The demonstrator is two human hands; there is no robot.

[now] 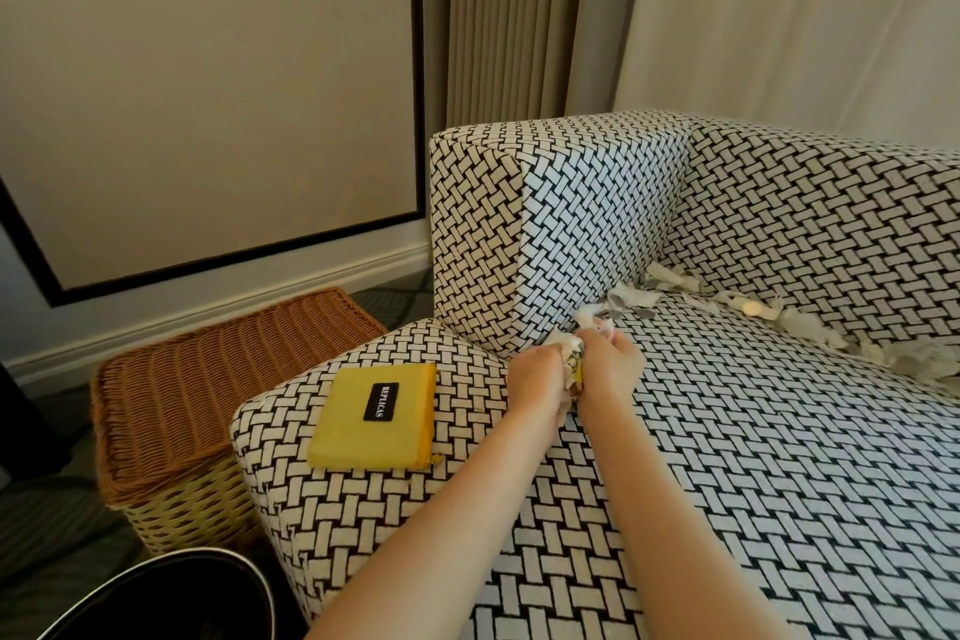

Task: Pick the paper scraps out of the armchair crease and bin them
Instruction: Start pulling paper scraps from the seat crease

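Note:
The armchair [779,457] has a black-and-white woven pattern. Torn paper scraps [810,327] lie along the crease between its seat and backrest, running from the left corner toward the right. My left hand [540,377] and my right hand [610,364] are pressed together at the left end of the crease, both closed around a bunch of scraps [574,359]. A few white bits stick out above the fingers. The black bin [171,592] shows its rim at the bottom left, beside the armrest.
A yellow pouch [374,418] with a black label lies on the left armrest. A wicker basket [208,411] with a closed lid stands on the floor left of the chair. Curtains hang behind the backrest.

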